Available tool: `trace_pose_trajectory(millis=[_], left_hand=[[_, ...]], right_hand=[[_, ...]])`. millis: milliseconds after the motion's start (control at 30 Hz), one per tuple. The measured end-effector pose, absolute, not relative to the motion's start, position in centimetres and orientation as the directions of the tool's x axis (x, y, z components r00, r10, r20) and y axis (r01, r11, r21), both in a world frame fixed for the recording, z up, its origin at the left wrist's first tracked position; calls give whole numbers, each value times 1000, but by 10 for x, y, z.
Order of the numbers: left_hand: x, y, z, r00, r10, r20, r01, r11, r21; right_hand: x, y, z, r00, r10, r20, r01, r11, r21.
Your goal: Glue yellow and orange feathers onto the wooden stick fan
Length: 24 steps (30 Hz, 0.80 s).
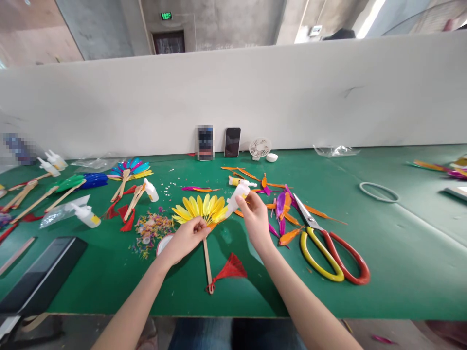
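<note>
My left hand [188, 236] pinches the base of a yellow feather fan [200, 208], where the feathers meet its thin wooden stick [207, 262]. A red tassel [229, 269] hangs from the stick's lower end on the green table [383, 262]. My right hand [254, 217] holds a small white glue bottle [236, 197], its nozzle tilted down-left against the fan's right feathers.
Loose orange and purple feathers [282, 206] and large red-and-yellow scissors [330, 245] lie right of my hands. Finished fans [127, 172], more glue bottles and feather scraps [151, 228] lie left. A phone [232, 142], a small fan [260, 148] and a white wall stand behind. A wire ring [378, 192] lies far right.
</note>
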State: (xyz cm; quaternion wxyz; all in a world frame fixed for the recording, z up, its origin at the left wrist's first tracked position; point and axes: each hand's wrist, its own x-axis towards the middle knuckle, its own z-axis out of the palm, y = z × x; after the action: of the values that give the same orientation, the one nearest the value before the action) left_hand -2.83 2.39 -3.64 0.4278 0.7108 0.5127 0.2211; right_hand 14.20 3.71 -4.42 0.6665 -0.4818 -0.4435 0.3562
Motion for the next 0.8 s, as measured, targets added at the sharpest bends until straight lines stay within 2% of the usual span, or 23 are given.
trace_pose_trajectory(millis=[167, 467, 600, 800], left_hand=[[-27, 23, -32, 373, 921, -112, 553, -124, 824], [-28, 22, -31, 394, 915, -83, 548, -161, 821], [-29, 23, -33, 410, 909, -70, 532, -176, 828], [-29, 24, -33, 411, 909, -68, 534, -180, 826]], right_hand=[[136, 34, -42, 181, 951, 250, -96, 270, -958], [146, 41, -46, 402, 890, 216, -51, 257, -965], [144, 42, -46, 345, 915, 210, -54, 243, -969], [141, 40, -45, 236, 957, 169, -145, 207, -968]])
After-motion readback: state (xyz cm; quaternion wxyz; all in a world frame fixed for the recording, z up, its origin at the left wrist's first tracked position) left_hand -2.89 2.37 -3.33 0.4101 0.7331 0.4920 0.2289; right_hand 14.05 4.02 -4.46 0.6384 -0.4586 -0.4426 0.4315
